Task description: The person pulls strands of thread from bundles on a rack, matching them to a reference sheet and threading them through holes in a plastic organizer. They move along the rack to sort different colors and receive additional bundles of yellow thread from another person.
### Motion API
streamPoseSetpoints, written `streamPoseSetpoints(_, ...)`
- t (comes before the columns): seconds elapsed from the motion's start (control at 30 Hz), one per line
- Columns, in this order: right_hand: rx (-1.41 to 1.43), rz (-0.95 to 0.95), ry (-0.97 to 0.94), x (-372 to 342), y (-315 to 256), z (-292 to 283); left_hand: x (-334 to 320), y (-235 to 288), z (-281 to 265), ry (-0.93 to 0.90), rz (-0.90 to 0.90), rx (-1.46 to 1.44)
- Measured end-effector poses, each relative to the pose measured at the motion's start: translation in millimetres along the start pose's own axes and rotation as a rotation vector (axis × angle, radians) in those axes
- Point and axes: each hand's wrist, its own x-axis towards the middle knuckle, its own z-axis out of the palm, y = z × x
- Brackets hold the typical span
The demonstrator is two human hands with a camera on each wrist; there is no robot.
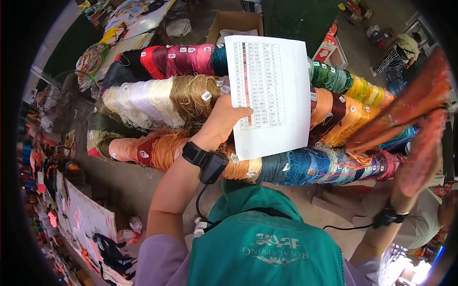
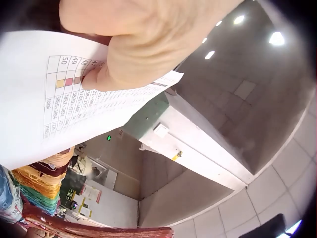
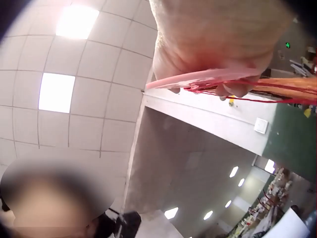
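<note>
My left hand (image 1: pixel 218 121) grips a white printed sheet (image 1: pixel 286 86) by its left edge, thumb lying on the lower rows of a table with small colour swatches. The left wrist view shows the thumb (image 2: pixel 101 74) beside the rows near 50. On the right, my raised right hand (image 3: pixel 218 39) holds a skein of orange-red thread (image 1: pixel 400 114), its strands blurred in the head view. Pink and red strands (image 3: pixel 208 82) run across the curled fingers in the right wrist view. Behind the sheet lie long rows of labelled thread skeins (image 1: pixel 148 102), partly covered by it.
Blue and grey skeins (image 1: pixel 305 167) fill the nearest row; green and yellow ones (image 1: pixel 338 78) lie at the far right. A cardboard box (image 1: pixel 236 21) stands behind. Another person (image 1: pixel 405 52) bends at the upper right. A board (image 1: pixel 90 214) with thread bundles is at lower left.
</note>
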Motion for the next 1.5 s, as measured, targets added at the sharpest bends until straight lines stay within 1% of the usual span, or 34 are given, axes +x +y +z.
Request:
streamPoseSetpoints(0.03, -0.019, 0.006, 0.002, -13, 0, 47, -1, 1, 2, 0.011, 0.003, 0.002)
streamPoseSetpoints(0.07, -0.034, 0.011, 0.003, -12, 2, 44, -2, 2, 4, 0.023, 0.009, 0.007)
streamPoseSetpoints(0.13, -0.219, 0.054, -0.079, -29, 52, 42, 0, -1, 3, 0.023, 0.03, 0.011)
streamPoseSetpoints(0.2, -0.172, 0.058, -0.231, -47, 79, 56, 0, -1, 3, 0.022, 0.041, 0.013)
streamPoseSetpoints(0.27, -0.174, 0.041, -0.28, -59, 106, 67, -2, 0, 4, 0.023, 0.042, 0.003)
streamPoseSetpoints(0.3, -0.069, 0.107, -0.295, -67, 110, 74, -2, 0, 5, 0.022, 0.037, 0.007)
streamPoseSetpoints(0.33, -0.044, 0.172, -0.288, -71, 120, 76, -2, 0, 4, 0.022, 0.033, 0.01)
streamPoseSetpoints(0.4, -0.17, 0.093, -0.343, -77, 143, 75, -1, -2, 4, 0.024, 0.034, 0.006)
streamPoseSetpoints(0.47, -0.229, 0.11, -0.339, -81, 156, 77, -1, -6, 3, 0.026, 0.05, -0.012)
streamPoseSetpoints(0.53, -0.287, 0.077, -0.333, -84, 167, 77, -2, -5, 4, 0.045, 0.04, 0.001)
streamPoseSetpoints(0.63, -0.435, -0.019, -0.323, -84, 171, 82, -5, -2, 8, 0.084, 0.018, 0.038)
streamPoseSetpoints(0.73, -0.501, -0.088, -0.326, -84, 167, 87, -7, -3, 9, 0.095, 0.015, 0.07)
streamPoseSetpoints(0.77, -0.505, -0.077, -0.329, -84, 167, 87, -7, -3, 9, 0.094, 0.019, 0.079)
streamPoseSetpoints(0.87, -0.562, -0.124, -0.338, -84, 167, 86, -10, -5, 12, 0.094, 0.023, 0.047)
streamPoseSetpoints(0.97, -0.559, -0.099, -0.334, -84, 165, 87, -14, -5, 15, 0.072, 0.005, 0.078)
streamPoseSetpoints(1.17, -0.595, -0.093, -0.348, -84, 165, 86, -18, -12, 16, 0.006, 0.003, -0.003)
streamPoseSetpoints(1.27, -0.609, -0.11, -0.353, -83, 166, 85, -19, -13, 18, 0.007, 0.007, -0.034)
streamPoseSetpoints(1.37, -0.593, -0.079, -0.362, -83, 162, 85, -22, -10, 24, 0.019, 0.016, 0.002)
streamPoseSetpoints(1.5, -0.536, -0.108, -0.357, -84, 163, 81, -20, -13, 23, 0.038, 0.028, 0.005)
